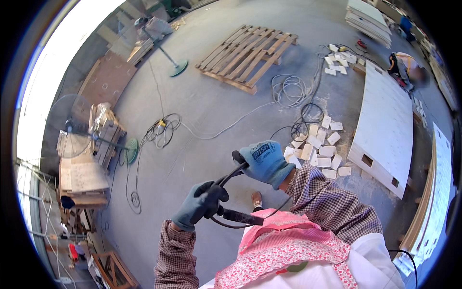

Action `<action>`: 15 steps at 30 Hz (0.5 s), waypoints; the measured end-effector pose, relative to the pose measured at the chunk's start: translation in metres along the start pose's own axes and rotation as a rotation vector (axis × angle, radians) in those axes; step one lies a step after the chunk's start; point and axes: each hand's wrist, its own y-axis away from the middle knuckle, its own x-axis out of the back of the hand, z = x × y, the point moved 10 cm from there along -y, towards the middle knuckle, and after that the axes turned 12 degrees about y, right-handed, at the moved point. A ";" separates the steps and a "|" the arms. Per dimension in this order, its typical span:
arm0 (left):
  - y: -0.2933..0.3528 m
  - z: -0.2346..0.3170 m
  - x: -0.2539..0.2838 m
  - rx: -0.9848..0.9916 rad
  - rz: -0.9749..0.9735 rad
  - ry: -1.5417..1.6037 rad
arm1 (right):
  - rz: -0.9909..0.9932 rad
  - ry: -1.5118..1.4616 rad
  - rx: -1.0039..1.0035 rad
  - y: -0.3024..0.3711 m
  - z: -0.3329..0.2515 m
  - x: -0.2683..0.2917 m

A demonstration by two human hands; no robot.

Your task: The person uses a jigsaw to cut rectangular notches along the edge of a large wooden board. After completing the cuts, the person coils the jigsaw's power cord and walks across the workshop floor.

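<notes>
In front of my body I hold a looped black cable with both hands. My left hand, in a blue-grey glove with dark fingers, is closed round the lower left of the loop. Up and to its right, my right hand in a blue glove grips the top of the loop. A thick black cylindrical piece sticks out to the right from below my left hand, in front of my pink apron. I cannot tell whether it is a plug or a sleeve.
A wooden pallet lies ahead, with coiled cables beside it. Pale wood blocks lie scattered to the right, near a large white panel. Another person bends beyond it. Stand fans and stacked boards are on the left.
</notes>
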 end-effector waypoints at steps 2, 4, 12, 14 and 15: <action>-0.014 0.023 0.005 -0.030 0.072 -0.027 | 0.130 -0.017 -0.133 -0.012 0.031 -0.005; -0.016 0.038 0.028 -0.101 0.025 0.054 | 0.327 0.011 -0.319 0.000 0.092 -0.022; 0.013 0.041 0.279 -0.579 0.599 0.719 | 0.811 0.567 -1.376 0.307 0.297 0.056; -0.002 0.034 0.311 -0.542 0.724 0.775 | 1.223 0.448 -1.445 0.441 0.330 0.134; -0.012 0.029 0.333 -0.543 0.637 0.801 | 1.437 0.394 -1.429 0.445 0.292 0.178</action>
